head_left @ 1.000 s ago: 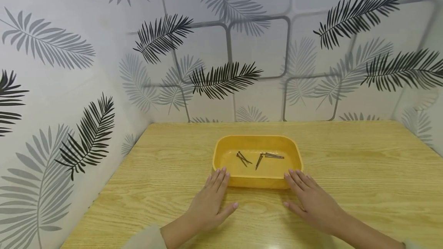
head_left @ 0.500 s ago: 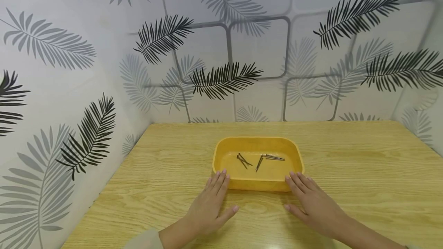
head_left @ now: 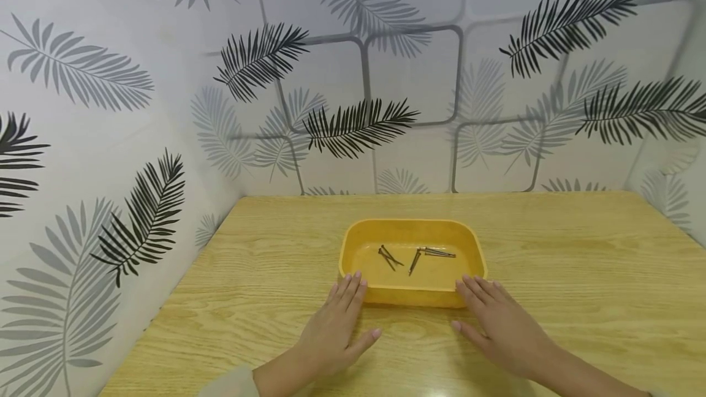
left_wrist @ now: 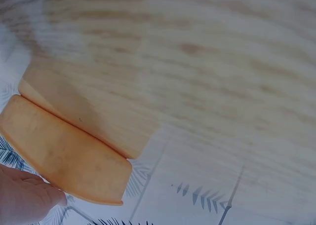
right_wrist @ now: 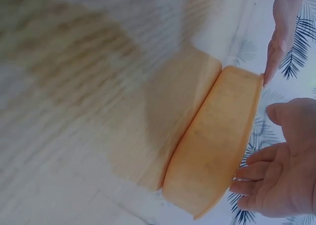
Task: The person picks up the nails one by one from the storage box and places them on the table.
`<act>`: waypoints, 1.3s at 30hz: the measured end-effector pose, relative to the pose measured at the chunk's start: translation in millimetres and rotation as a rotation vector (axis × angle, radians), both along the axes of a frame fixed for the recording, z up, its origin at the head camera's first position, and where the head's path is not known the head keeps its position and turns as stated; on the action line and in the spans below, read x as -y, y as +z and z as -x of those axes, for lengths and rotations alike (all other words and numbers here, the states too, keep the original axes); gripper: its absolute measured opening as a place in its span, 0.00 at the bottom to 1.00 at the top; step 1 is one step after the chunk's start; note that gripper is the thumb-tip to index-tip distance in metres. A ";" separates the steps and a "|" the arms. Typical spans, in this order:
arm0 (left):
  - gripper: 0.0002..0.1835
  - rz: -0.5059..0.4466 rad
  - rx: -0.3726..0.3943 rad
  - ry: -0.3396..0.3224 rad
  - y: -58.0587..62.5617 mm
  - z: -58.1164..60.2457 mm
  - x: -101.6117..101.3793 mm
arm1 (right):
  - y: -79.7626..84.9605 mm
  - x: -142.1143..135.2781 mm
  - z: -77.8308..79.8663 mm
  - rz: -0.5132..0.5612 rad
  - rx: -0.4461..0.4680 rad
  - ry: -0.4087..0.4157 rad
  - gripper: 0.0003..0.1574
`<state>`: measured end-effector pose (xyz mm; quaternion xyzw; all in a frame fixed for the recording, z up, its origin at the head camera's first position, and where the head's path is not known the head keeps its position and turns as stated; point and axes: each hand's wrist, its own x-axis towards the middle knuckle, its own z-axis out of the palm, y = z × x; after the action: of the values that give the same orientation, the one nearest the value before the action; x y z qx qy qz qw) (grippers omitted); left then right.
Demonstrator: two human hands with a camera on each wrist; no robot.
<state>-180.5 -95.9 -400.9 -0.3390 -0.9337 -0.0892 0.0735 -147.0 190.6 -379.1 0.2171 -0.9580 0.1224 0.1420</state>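
A yellow plastic tray [head_left: 413,296] with rounded corners sits on the wooden table. Inside it lie several dark metal nails [head_left: 390,257], some at the left and others at the right. My left hand [head_left: 333,329] has its fingers straight, the fingertips right at the tray's near left corner. At the near right corner, the straight fingertips of my right hand [head_left: 504,329] reach the rim, with the thumb spread inward. Both wrist views show the tray's outer wall [left_wrist: 69,151] [right_wrist: 215,141] from low down, with fingers at its rim.
The light wood table [head_left: 562,250] extends to both sides of the tray and behind it. Beyond its far edge stands a wall [head_left: 408,78] with a feather-leaf pattern, and another patterned wall [head_left: 182,201] runs along the left.
The tray has slid slightly toward me, with the nails in it. Both hands keep nearly the same place and pose at its near corners.
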 end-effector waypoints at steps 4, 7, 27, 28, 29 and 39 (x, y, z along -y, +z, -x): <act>0.41 0.013 -0.073 0.002 6.6 5.9 -1.4 | 9.9 1.6 16.3 0.077 -0.080 -0.009 0.30; 0.42 -0.006 -0.129 0.012 9.9 16.0 -1.6 | 16.1 0.8 34.8 0.146 -0.129 -0.009 0.22; 0.62 -0.041 -0.134 -0.009 4.8 72.9 -9.1 | 6.8 7.3 128.1 -0.102 -0.052 0.148 0.06; 0.63 -0.040 -0.120 -0.006 4.5 74.1 -9.5 | 5.6 7.7 131.3 -0.121 -0.054 0.148 0.05; 0.63 -0.036 -0.105 0.000 4.2 75.0 -9.9 | 4.5 8.0 134.0 -0.133 -0.051 0.143 0.04; 0.64 -0.008 -0.055 0.026 2.9 79.4 -11.4 | -1.1 7.7 150.8 -0.245 0.055 0.066 0.14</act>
<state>-259.9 -84.6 -398.0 -0.3290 -0.9352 -0.0824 0.1019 -297.7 182.8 -380.1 0.2609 -0.9616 0.0151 0.0839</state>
